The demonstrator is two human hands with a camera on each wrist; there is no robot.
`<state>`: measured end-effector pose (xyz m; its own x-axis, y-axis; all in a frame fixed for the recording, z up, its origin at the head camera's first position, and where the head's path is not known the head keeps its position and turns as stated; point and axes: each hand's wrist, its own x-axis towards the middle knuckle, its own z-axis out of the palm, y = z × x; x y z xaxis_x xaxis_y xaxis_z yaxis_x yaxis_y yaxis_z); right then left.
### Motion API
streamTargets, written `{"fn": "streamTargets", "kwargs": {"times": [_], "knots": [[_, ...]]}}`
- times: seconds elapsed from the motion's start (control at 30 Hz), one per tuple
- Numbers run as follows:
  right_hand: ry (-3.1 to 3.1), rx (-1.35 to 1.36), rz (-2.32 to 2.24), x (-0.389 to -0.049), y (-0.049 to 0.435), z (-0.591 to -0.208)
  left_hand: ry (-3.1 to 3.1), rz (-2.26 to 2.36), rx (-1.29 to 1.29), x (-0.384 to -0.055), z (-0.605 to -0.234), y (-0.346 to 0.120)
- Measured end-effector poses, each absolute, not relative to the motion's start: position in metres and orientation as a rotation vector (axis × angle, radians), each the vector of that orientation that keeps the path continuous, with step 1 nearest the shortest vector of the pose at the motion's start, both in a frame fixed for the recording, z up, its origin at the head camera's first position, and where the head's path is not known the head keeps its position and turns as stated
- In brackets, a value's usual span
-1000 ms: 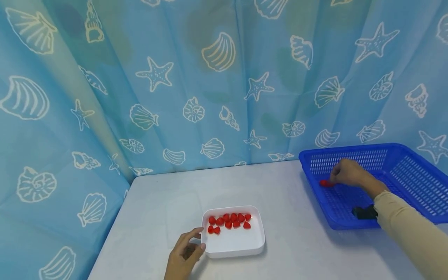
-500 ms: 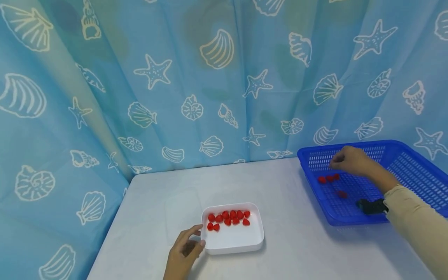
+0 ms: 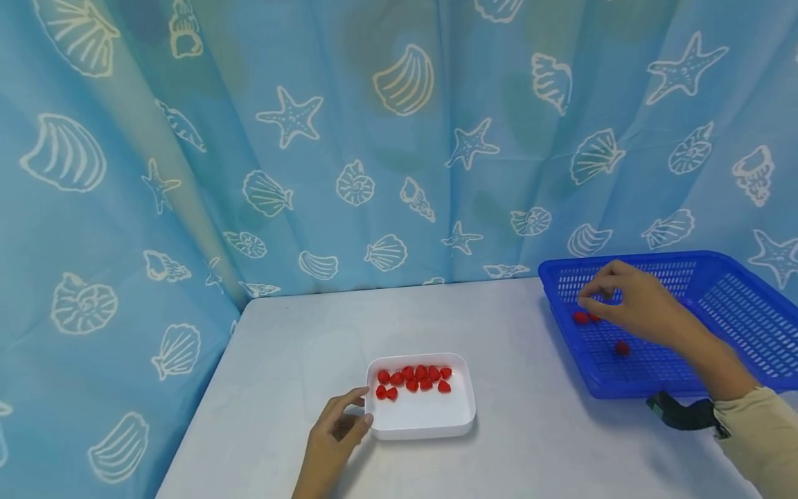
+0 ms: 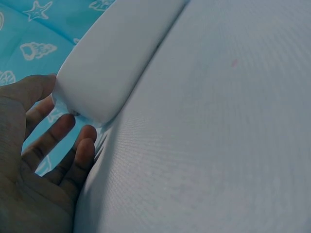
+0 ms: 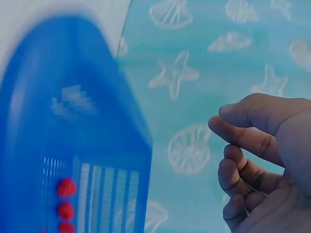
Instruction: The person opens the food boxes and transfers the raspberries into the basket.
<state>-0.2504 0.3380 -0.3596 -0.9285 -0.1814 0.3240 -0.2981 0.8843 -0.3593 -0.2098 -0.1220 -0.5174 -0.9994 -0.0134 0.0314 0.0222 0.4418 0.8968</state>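
Observation:
A white tray sits on the table, with several red raspberries grouped along its far side and left. My left hand is at the tray's left end, thumb and index fingertips touching the outer wall; its other fingers hang loosely, as the left wrist view shows. Over the left part of a blue basket hovers my right hand, fingers loosely bent, nothing between thumb and index finger. Beneath it lie raspberries, partly hidden by the hand, and a separate raspberry nearer me.
The basket stands at the table's back right, with slatted walls. A faint clear flat sheet lies left of the tray. Behind the white table hangs a blue curtain with shell prints. A black strap is on my right wrist.
My right hand has let go of the raspberries in the basket, risen and drawn back toward me. The left hand stays at the tray. The head view has shifted slightly.

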Motion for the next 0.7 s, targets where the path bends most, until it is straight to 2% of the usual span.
{"fn": "streamTargets", "kwargs": {"times": [0.37,0.7], "knots": [[-2.570,0.586,0.753,-0.221,0.261,-0.382,-2.624,-1.668,-0.053,-0.211,-0.517,-0.125],[-2.765,0.465,0.859,-0.222,0.197,-0.419,-2.598,-1.670,-0.064,-0.211,-0.517,-0.124]]}}
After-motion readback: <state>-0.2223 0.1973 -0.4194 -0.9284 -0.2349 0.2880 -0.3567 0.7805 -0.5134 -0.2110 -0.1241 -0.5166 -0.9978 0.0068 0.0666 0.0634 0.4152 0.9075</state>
